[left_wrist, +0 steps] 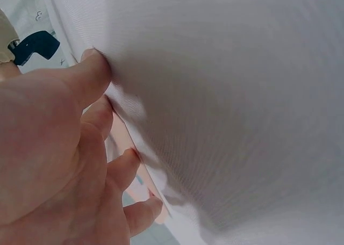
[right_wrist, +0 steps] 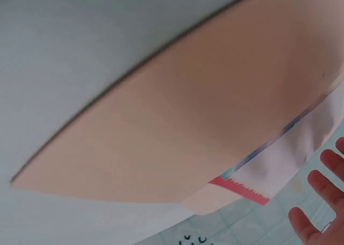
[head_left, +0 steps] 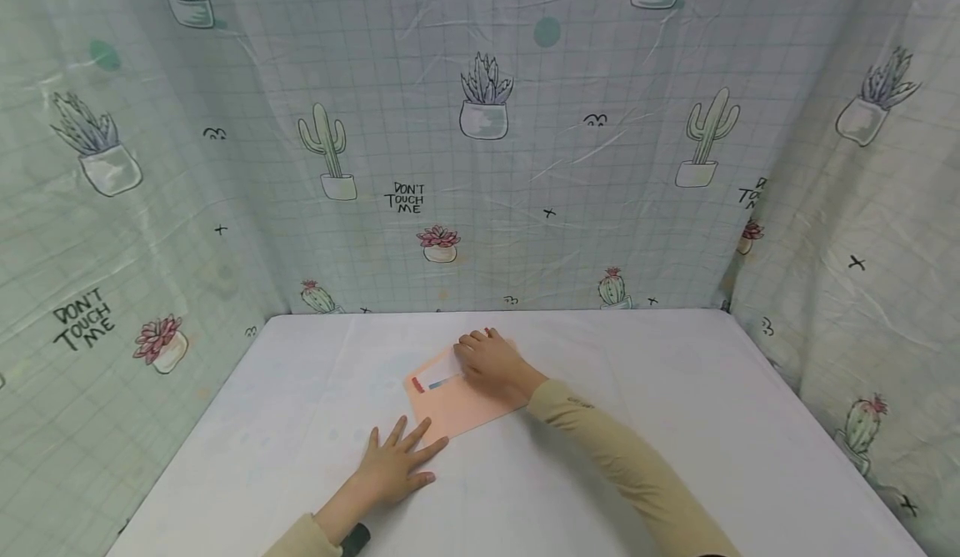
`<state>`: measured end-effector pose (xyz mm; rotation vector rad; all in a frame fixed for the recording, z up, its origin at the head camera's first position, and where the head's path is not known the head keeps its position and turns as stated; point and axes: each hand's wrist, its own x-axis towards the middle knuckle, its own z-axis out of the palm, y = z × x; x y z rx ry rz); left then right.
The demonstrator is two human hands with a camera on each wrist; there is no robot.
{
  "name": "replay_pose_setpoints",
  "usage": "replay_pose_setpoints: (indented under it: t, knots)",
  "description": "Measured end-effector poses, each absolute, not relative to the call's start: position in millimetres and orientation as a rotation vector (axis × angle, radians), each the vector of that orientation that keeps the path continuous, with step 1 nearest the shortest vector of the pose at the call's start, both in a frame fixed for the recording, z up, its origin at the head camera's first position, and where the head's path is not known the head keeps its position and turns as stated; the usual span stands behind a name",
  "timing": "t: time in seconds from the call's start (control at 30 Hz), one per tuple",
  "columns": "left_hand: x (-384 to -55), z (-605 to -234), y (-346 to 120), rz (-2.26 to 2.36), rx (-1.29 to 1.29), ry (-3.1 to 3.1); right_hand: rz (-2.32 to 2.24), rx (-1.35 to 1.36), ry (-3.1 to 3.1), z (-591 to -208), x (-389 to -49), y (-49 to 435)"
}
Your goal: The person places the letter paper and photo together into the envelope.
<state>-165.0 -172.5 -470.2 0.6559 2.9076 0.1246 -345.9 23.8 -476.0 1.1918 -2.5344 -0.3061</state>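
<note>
A flat peach paper sheet (head_left: pixel 465 413) lies tilted on the white table. On its far part sits a white paper piece (right_wrist: pixel 285 161) with a red jagged end and a thin blue strip along one side. My right hand (head_left: pixel 491 361) lies over this white piece and hides part of it; the right wrist view shows its fingers (right_wrist: pixel 322 186) spread near the sheet's far edge. Fingers splayed, my left hand (head_left: pixel 392 467) rests on the table, its fingertips at the sheet's near left corner. In the left wrist view the left thumb (left_wrist: pixel 97 67) touches the cloth.
The table (head_left: pixel 660 457) has a white cloth cover. Cactus-printed curtains (head_left: pixel 487 165) hang behind it and at both sides. A dark object (head_left: pixel 356 539) shows beside the left wrist; a beige sleeve (head_left: pixel 630 465) covers the right arm.
</note>
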Motion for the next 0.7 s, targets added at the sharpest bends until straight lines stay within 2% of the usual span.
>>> replay_pose_setpoints:
  t: [0.23, 0.7]
  knots:
    - [-165.2, -468.2, -171.6, 0.122, 0.652, 2.907, -0.254, 1.241, -2.520, -481.2, -342.9, 11.1]
    - [-165.7, -473.1, -171.7, 0.083, 0.672, 2.940, -0.312, 1.153, -2.602, -482.8, -336.4, 7.8]
